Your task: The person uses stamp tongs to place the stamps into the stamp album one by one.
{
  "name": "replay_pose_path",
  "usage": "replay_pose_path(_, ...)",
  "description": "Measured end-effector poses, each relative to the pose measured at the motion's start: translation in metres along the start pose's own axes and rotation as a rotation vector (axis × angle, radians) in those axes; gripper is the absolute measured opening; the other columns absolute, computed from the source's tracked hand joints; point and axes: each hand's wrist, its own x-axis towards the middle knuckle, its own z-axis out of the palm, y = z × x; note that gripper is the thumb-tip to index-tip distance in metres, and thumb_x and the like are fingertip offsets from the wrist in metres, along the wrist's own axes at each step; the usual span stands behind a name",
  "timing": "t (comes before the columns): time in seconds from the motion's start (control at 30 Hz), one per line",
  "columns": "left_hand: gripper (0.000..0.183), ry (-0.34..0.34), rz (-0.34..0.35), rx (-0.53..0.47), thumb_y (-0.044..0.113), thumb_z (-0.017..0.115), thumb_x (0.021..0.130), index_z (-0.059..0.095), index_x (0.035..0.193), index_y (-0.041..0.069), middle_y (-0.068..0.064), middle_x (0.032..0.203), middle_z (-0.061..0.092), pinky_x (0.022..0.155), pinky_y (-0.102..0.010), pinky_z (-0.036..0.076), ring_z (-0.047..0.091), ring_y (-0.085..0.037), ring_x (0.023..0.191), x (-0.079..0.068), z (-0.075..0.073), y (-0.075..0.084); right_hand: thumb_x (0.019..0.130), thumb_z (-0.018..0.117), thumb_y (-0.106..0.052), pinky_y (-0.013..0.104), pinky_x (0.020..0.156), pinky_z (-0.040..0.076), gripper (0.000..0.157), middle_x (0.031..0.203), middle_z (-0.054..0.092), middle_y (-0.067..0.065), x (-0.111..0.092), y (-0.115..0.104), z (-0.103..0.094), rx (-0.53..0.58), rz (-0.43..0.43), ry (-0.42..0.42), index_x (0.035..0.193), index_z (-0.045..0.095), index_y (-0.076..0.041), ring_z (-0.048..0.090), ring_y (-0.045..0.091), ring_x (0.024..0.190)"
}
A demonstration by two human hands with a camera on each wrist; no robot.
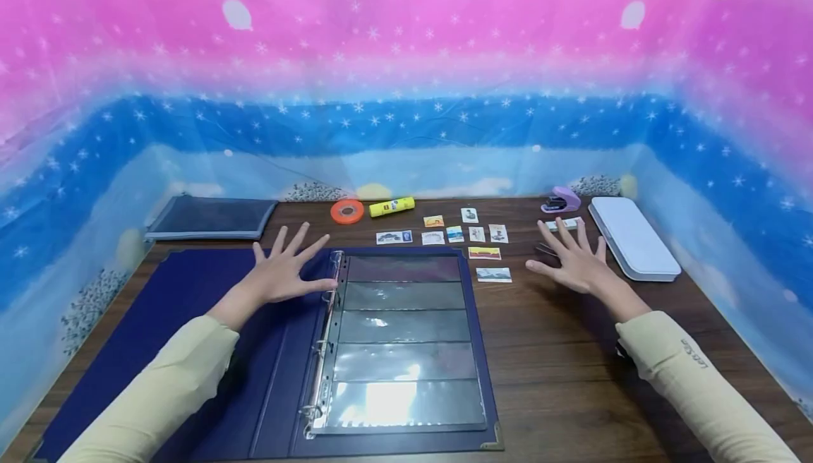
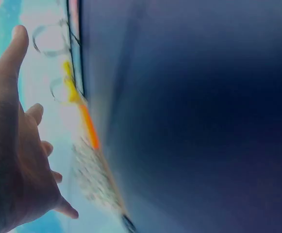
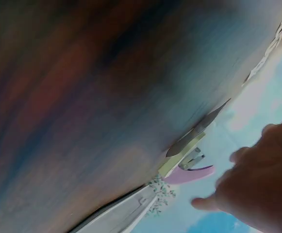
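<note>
Both hands are held out with spread fingers and nothing in them. My left hand (image 1: 282, 269) hovers over an open navy ring binder (image 1: 209, 350), its thumb overlapping the binder's metal rings in the head view. Clear pocket sheets (image 1: 400, 325) with several horizontal strips lie on the binder's right side. My right hand (image 1: 574, 265) is over the table to the right, near several small stamps (image 1: 493, 274). Close to it lie a dark pointed metal tool (image 3: 199, 128), partly hidden by the hand in the head view, and a small pale box (image 3: 182, 158).
Along the back stand a dark mesh pouch (image 1: 212, 217), an orange tape roll (image 1: 346, 212), a yellow glue stick (image 1: 392, 207) and a lilac stapler (image 1: 562, 200). A white case (image 1: 634, 237) lies at right. Printed cloth (image 1: 406, 124) encloses the wooden table (image 1: 559, 378).
</note>
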Motion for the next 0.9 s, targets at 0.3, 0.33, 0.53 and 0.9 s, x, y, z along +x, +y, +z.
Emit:
replay_pose_path(0.3,0.093,0.033,0.263,0.014,0.066,0.056,0.078,0.018,0.15,0.022,-0.007,0.159,0.004,0.105,-0.071,-0.004,-0.001,-0.04,0.145,0.015,0.012,0.047,0.091,0.044,-0.058,0.067,0.102,0.023,0.087,0.15,0.017,0.031,0.004,0.009,0.0,0.062,0.003,-0.098,0.151,0.003,-0.01,0.02,0.054,0.134)
replay_pose_path(0.33,0.091,0.028,0.289,0.015,0.065,0.056,0.079,0.02,0.149,0.019,-0.008,0.159,0.007,0.107,-0.07,-0.002,0.002,-0.039,0.146,0.017,0.016,0.051,0.092,0.046,-0.053,0.065,0.1,0.028,0.083,0.147,0.024,0.032,0.005,0.01,0.0,0.044,-0.003,-0.078,0.15,0.01,-0.006,0.026,0.054,0.132)
replay_pose_path(0.53,0.062,0.109,0.39,0.03,0.044,0.061,0.086,0.051,0.132,0.003,-0.016,0.137,0.051,0.109,-0.061,0.02,0.045,-0.033,0.13,0.024,0.029,0.063,0.092,0.055,-0.03,0.057,0.085,0.042,0.048,0.12,0.051,0.03,0.007,0.017,0.011,-0.048,-0.017,0.096,0.127,0.052,0.002,0.05,0.048,0.107)
replay_pose_path(0.9,0.059,0.129,0.304,-0.004,0.044,0.061,0.086,0.055,0.126,0.002,-0.014,0.118,0.053,0.099,-0.052,0.033,0.05,-0.03,0.109,0.039,0.036,0.066,0.088,0.061,-0.013,0.05,0.075,0.045,0.017,0.092,0.06,0.021,0.011,0.022,0.016,-0.034,-0.058,0.245,0.099,0.062,0.001,0.058,0.038,0.086)
